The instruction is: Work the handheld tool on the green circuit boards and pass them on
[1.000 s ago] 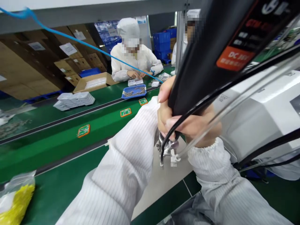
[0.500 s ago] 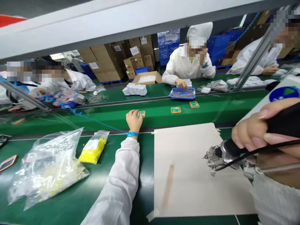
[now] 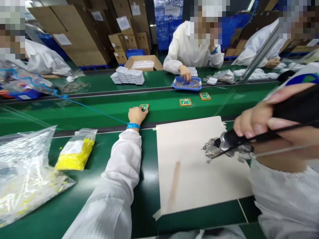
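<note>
Reaching forward with the left grip (image 3: 138, 114), touching the near edge of an orange-rimmed green circuit board (image 3: 144, 106), partly hidden under the fingers and lying on the green belt (image 3: 164, 113). Cannot tell whether firmly pinched or merely touched there. Clamping a thick black tool (image 3: 296, 106) in the right grip (image 3: 256, 121), with the metal tip (image 3: 213, 149) pointing left of that grip, over the pale sheet (image 3: 199, 186).

Could lose the board through too shallow a pinch on the thin rim, or stress bare components by pressing on the face. Could drag the blue cord (image 3: 94, 110), running leftward from the wrist strap (image 3: 134, 125) just behind the left grip, by swinging that arm. Could also scrape the sheet by letting the right wrist sag under a probably heavy tool.

Flat, squarish and round-cornered in the board; alike in a second board (image 3: 185, 102) and third board (image 3: 205, 96) right of the left grip. Papery and brown-smeared on the sheet. Clear and crinkly around yellow bits in the bag (image 3: 82, 154), left of and nearer than the left grip.
</note>
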Action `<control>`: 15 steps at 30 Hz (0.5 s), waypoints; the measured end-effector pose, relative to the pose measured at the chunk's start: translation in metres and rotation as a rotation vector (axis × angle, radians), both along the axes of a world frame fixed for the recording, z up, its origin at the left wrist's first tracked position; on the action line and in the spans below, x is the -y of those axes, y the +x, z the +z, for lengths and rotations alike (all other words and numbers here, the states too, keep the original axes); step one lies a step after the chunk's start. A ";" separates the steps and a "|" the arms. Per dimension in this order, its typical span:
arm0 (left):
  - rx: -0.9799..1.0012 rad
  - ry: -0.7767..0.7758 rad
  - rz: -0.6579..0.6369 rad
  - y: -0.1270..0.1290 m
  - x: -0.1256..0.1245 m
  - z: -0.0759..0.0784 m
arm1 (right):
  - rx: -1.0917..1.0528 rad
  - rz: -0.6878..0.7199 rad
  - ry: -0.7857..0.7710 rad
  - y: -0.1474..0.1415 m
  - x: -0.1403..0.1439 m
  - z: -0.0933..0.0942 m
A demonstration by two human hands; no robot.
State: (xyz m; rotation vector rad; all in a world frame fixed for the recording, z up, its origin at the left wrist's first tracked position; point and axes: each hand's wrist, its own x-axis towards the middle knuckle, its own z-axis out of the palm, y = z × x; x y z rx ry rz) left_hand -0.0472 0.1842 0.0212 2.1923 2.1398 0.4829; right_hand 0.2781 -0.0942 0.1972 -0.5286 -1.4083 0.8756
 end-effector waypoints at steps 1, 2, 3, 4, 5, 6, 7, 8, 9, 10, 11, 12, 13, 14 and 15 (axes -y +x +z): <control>0.018 0.006 -0.055 0.001 0.005 0.002 | -0.046 -0.017 0.017 -0.006 0.000 0.001; 0.039 0.019 -0.118 0.003 0.013 0.003 | -0.073 -0.045 0.038 -0.010 -0.001 0.002; 0.062 0.035 -0.183 0.007 0.025 0.003 | -0.083 -0.077 0.056 -0.012 0.000 0.002; 0.085 0.052 -0.239 0.013 0.040 0.002 | -0.084 -0.095 0.048 -0.014 0.001 0.003; 0.109 0.075 -0.305 0.019 0.058 -0.001 | -0.087 -0.108 0.044 -0.014 0.002 0.003; 0.131 0.094 -0.378 0.027 0.080 -0.005 | -0.080 -0.115 0.031 -0.014 0.003 0.004; 0.152 0.113 -0.461 0.035 0.104 -0.010 | -0.069 -0.120 0.018 -0.013 0.004 0.004; 0.176 0.147 -0.615 0.043 0.130 -0.015 | -0.057 -0.122 0.007 -0.012 0.005 0.004; 0.192 0.164 -0.779 0.051 0.155 -0.019 | -0.048 -0.123 0.004 -0.012 0.006 0.005; 0.196 0.155 -0.907 0.058 0.179 -0.023 | -0.038 -0.120 0.003 -0.012 0.006 0.005; 0.204 0.140 -0.982 0.063 0.201 -0.024 | -0.031 -0.114 0.009 -0.013 0.005 0.004; 0.203 0.117 -1.028 0.067 0.219 -0.025 | -0.021 -0.102 0.003 -0.013 0.004 0.004; 0.201 0.091 -1.058 0.069 0.233 -0.023 | -0.019 -0.084 0.003 -0.014 0.002 0.004; 0.200 0.069 -1.076 0.069 0.242 -0.021 | -0.013 -0.056 -0.005 -0.015 0.000 0.003; 0.201 0.049 -1.092 0.069 0.247 -0.019 | 0.000 -0.016 -0.017 -0.016 -0.001 0.003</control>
